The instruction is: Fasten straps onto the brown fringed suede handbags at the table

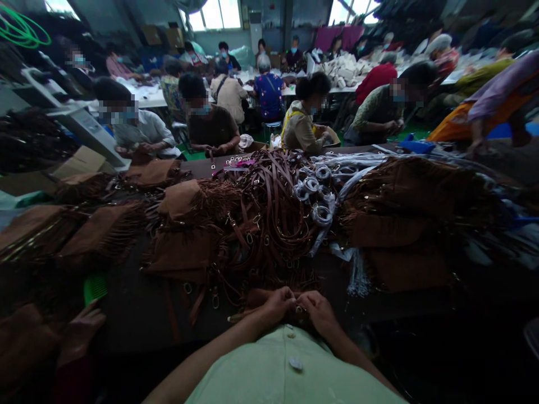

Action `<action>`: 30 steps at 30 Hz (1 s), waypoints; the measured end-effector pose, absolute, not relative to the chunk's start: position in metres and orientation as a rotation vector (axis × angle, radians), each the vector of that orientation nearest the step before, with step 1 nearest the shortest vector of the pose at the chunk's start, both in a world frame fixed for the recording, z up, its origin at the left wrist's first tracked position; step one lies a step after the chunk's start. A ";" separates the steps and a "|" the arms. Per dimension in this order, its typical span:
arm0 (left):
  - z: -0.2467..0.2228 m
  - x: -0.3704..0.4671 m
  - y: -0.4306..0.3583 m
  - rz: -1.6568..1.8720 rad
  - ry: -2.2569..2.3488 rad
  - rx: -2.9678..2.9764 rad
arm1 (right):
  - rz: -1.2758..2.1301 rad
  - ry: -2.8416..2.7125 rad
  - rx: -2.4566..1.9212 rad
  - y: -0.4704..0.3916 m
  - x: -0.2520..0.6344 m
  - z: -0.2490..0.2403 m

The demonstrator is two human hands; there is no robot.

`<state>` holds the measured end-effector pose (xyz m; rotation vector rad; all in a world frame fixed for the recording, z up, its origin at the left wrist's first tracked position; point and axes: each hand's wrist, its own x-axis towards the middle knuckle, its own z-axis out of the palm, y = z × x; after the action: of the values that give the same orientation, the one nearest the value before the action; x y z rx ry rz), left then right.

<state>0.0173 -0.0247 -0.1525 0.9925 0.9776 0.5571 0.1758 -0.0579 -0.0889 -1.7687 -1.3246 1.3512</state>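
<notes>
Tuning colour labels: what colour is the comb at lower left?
The comb is bright green, best seen in the head view.

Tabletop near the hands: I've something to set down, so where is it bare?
Bare tabletop shows between the green comb and the left forearm. Ahead is crowded with brown straps and fringed pieces; beyond the right hand is too dark to judge.

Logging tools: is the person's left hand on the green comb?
No, a co-worker's hand is at the green comb, while the left hand is beside the right hand.
</notes>
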 end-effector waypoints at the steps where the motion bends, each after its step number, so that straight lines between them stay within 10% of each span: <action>1: -0.152 0.019 -0.024 0.550 0.991 1.001 | 1.337 -1.284 -1.789 -0.056 0.175 -0.090; 30: -0.086 0.191 0.247 -0.091 0.971 2.712 | 1.539 -1.308 -1.749 -0.087 0.201 -0.135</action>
<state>0.1914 0.2467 -0.0856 2.7116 0.9709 -0.0908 0.2014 -0.0872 -0.1349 -1.7489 -1.3081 1.5388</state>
